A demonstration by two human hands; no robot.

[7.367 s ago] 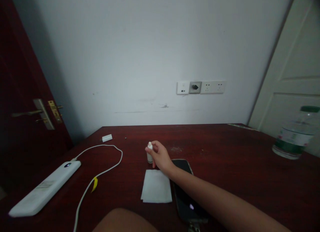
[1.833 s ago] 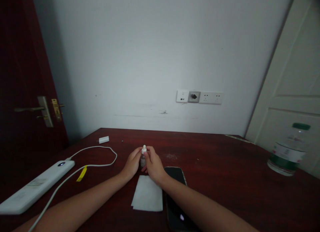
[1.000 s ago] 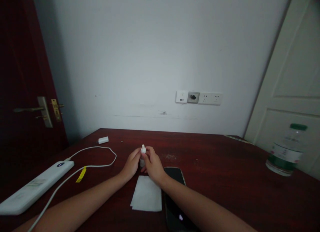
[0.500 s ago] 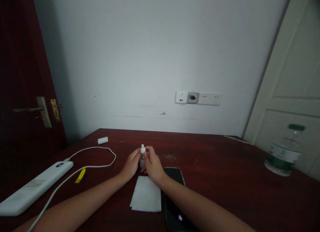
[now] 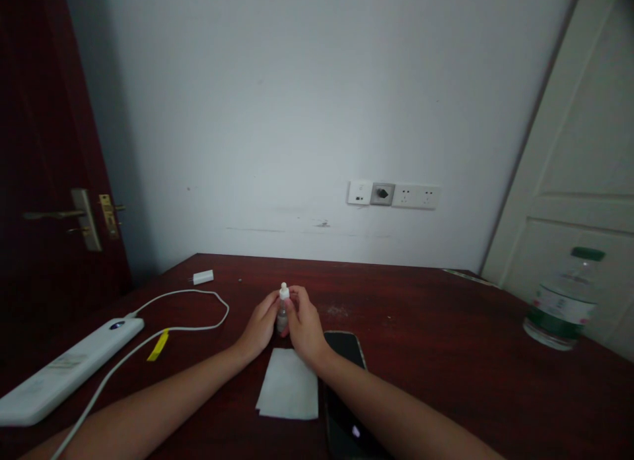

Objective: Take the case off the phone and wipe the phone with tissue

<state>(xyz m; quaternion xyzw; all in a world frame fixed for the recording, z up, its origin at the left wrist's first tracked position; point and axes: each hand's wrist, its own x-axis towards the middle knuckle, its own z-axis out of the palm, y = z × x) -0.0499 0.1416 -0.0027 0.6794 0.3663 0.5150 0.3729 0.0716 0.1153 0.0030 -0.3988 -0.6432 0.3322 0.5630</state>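
A small clear dropper bottle (image 5: 282, 320) with a white cap and bulb stands upright between my hands. My left hand (image 5: 261, 321) closes on its left side, the thumb against the bottle. From the right, my right hand (image 5: 306, 325) wraps round it, thumb near the collar and fingers curled behind. The fingertips at the back are partly hidden. Just in front of the hands lies a folded white paper (image 5: 288, 387). Under my right forearm is a dark phone (image 5: 344, 351), partly covered by the arm.
A white power bank (image 5: 74, 371) with a white cable (image 5: 195, 328) and yellow tag (image 5: 158, 346) lies at left. Behind it is a white charger plug (image 5: 203, 277). A large water bottle (image 5: 564, 305) stands at right. Wall sockets (image 5: 413, 196) sit above the table's back edge.
Both hands keep hold of the dropper bottle, which sits very slightly higher in view. The fingers have shifted only a little. Everything else stays in place.
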